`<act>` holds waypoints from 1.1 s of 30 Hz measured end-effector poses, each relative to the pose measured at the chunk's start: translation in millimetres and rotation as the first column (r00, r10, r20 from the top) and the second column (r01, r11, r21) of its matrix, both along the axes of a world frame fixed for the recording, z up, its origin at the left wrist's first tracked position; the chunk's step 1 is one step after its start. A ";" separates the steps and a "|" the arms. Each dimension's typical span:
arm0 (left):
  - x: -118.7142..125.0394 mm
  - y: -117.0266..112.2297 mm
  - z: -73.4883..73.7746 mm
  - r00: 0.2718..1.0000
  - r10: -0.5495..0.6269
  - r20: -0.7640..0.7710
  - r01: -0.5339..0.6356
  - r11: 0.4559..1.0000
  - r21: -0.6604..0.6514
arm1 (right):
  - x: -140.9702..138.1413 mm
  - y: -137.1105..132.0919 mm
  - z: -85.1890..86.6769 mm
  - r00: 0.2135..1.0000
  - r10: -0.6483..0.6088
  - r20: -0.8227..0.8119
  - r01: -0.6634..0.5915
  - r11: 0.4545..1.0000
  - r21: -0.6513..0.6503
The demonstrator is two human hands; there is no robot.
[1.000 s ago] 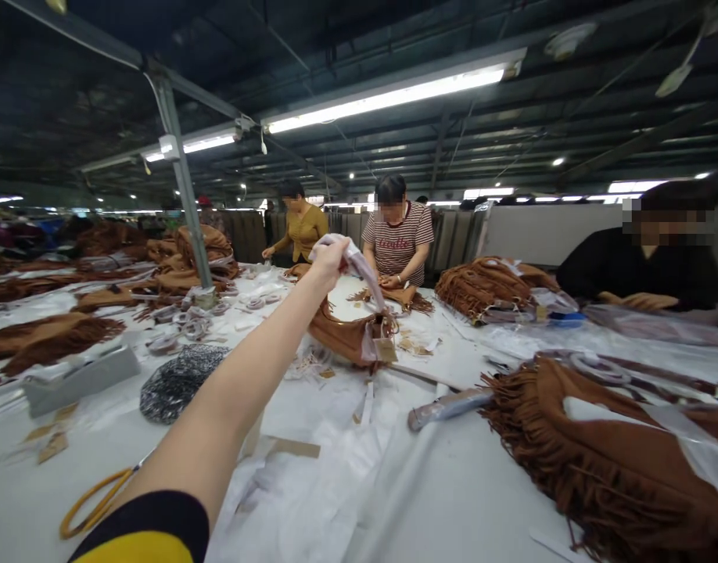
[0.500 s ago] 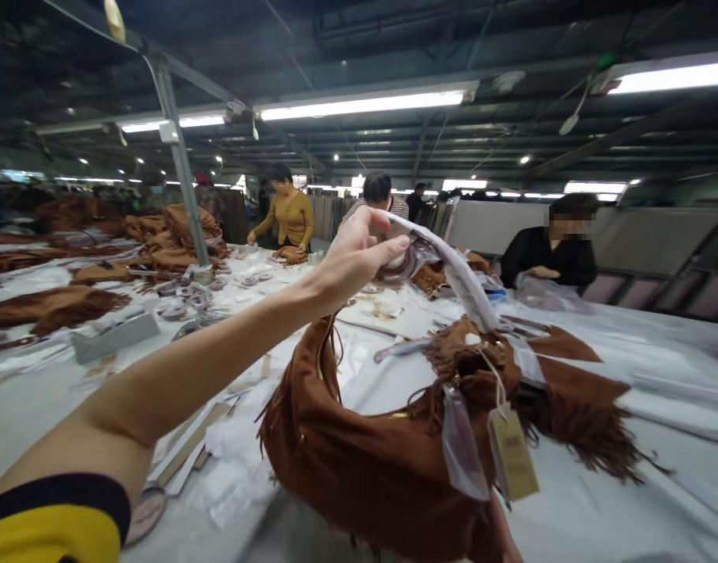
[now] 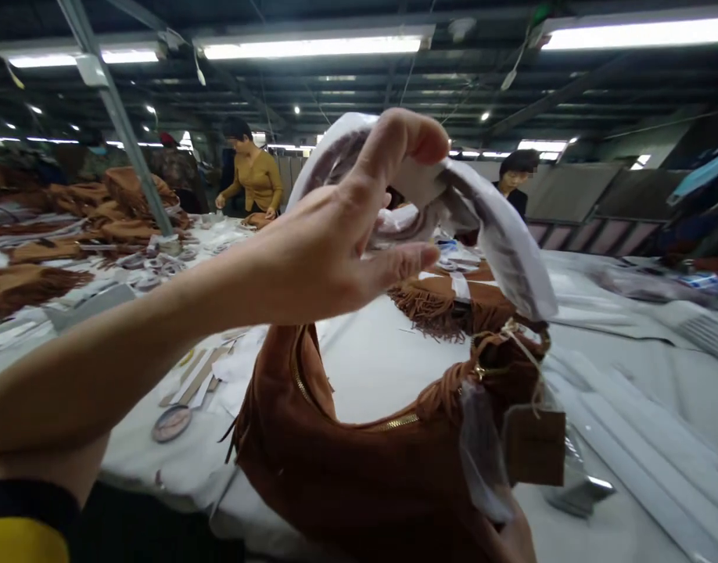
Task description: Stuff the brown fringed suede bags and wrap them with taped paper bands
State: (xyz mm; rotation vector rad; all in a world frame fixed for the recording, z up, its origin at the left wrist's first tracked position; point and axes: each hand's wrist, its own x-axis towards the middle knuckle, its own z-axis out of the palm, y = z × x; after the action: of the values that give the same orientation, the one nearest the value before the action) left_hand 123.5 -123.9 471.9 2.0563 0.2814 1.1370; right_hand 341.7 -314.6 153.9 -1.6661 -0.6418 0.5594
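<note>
A brown suede shoulder bag (image 3: 359,469) with fringe and a gold zipper hangs in front of me, above the table edge. Its strap (image 3: 515,242), wrapped in white translucent material, arches over the top. My left hand (image 3: 371,211) is at the top of this arch, index finger curled over it and thumb held apart below. Something pale and rounded shows behind those fingers, too hidden to name. My right hand (image 3: 508,539) grips the bag's lower right side, its fingers mostly hidden. A cardboard tag (image 3: 535,446) on a string and a clear plastic sleeve (image 3: 482,453) dangle at the right end.
Another fringed brown bag (image 3: 453,301) lies on the white table behind. Brown bags (image 3: 124,203) are heaped far left, near a metal post (image 3: 121,117). Long white strips (image 3: 646,438) lie at right. Co-workers, one in a mustard top (image 3: 256,180), stand across the table.
The bag and wrapped strap have come nearer and more upright. My left hand has risen and its grip has shifted along the strap. The view has turned right and down.
</note>
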 end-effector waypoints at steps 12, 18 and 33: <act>144.6 134.0 -266.2 0.875 0.168 -0.454 -0.285 0.937 -0.203 | 30.4 1.6 -51.8 0.922 -0.092 -0.376 0.050 0.991 -0.121; 187.4 168.7 -366.7 0.810 0.165 -0.563 -0.365 0.893 -0.262 | 66.2 25.8 -67.0 0.928 -0.078 -0.365 0.021 0.987 -0.157; 238.1 283.4 -415.6 0.832 0.029 -0.554 -0.285 0.879 -0.383 | 117.6 94.5 -92.5 0.972 -0.051 -0.231 0.000 0.977 -0.215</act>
State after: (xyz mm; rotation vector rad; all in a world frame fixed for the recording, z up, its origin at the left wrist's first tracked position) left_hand 361.6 159.6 56.3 1.8971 0.9265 0.4821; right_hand 459.3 -220.2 61.4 -1.7706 -0.3971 0.8171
